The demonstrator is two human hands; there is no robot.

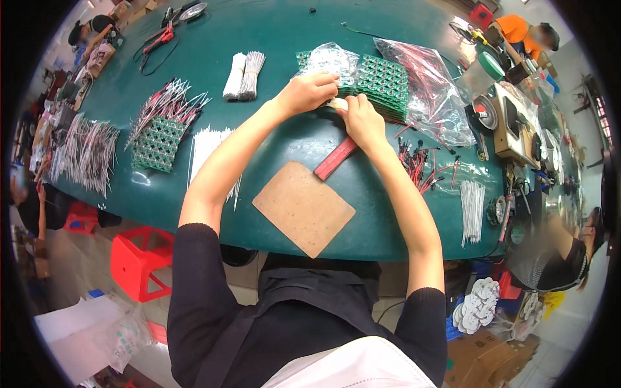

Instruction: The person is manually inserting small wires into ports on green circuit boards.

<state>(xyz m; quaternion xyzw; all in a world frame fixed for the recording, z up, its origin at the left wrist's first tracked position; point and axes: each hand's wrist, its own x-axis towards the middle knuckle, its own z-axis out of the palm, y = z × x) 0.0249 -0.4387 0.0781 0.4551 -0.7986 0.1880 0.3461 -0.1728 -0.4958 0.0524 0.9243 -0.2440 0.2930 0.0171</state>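
Observation:
My left hand point(309, 92) and my right hand point(365, 121) meet in front of a stack of green circuit boards point(383, 79). A small pale, cream-coloured piece point(337, 103) shows between them, its kind too small to tell. Closed fingers of my right hand grip its end. The fingers of my left hand are bent together at its other side; what they hold is hidden. Just behind lies a crumpled clear plastic bag point(332, 58) on the boards. Below my right hand, a red bar-shaped block point(335, 159) rests against a brown board point(304, 208) on the green table point(284, 142).
White wire bundles point(244, 76) lie at the back left. Further left are a circuit panel point(157, 143) with wires and more wire bundles point(90, 152). Loose red and black wires point(424, 167) and a clear bag of red wires point(427, 90) lie right. Other people work around the table.

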